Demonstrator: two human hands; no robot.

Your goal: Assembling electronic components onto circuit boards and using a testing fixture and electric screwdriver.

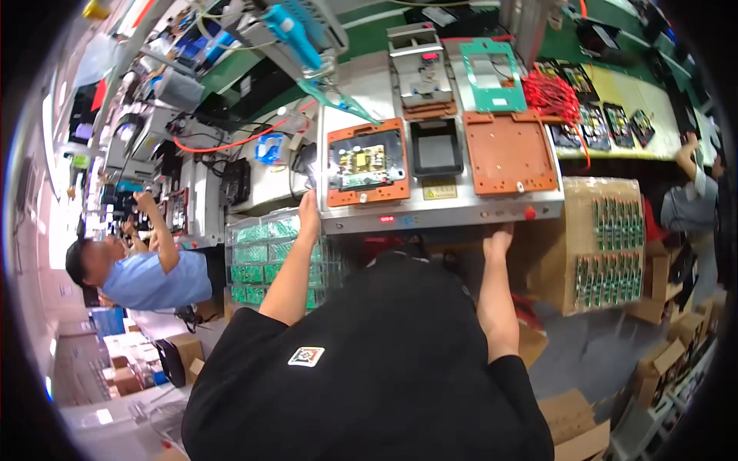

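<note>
A metal bench machine (pixel 453 209) stands before me, with a red display and a red knob on its front. My left hand (pixel 309 215) is at its left front corner, fingers stretched out along the side, holding nothing I can see. My right hand (pixel 498 241) is at the lower front edge near the knob; its fingers are hidden there. On the left of the machine top, an orange-brown fixture (pixel 400 189) holds a circuit board (pixel 361 160). A black square tray (pixel 435 150) sits in the middle. An orange-brown plate (pixel 509 154) lies on the right, with no board on it.
A blue tool (pixel 292 37) hangs above the fixture. A green frame (pixel 492 96) and red wires (pixel 550 96) lie at the back right. Cardboard with green boards (pixel 607 250) is at my right, clear trays of boards (pixel 261 253) at my left. A co-worker (pixel 150 269) is further left.
</note>
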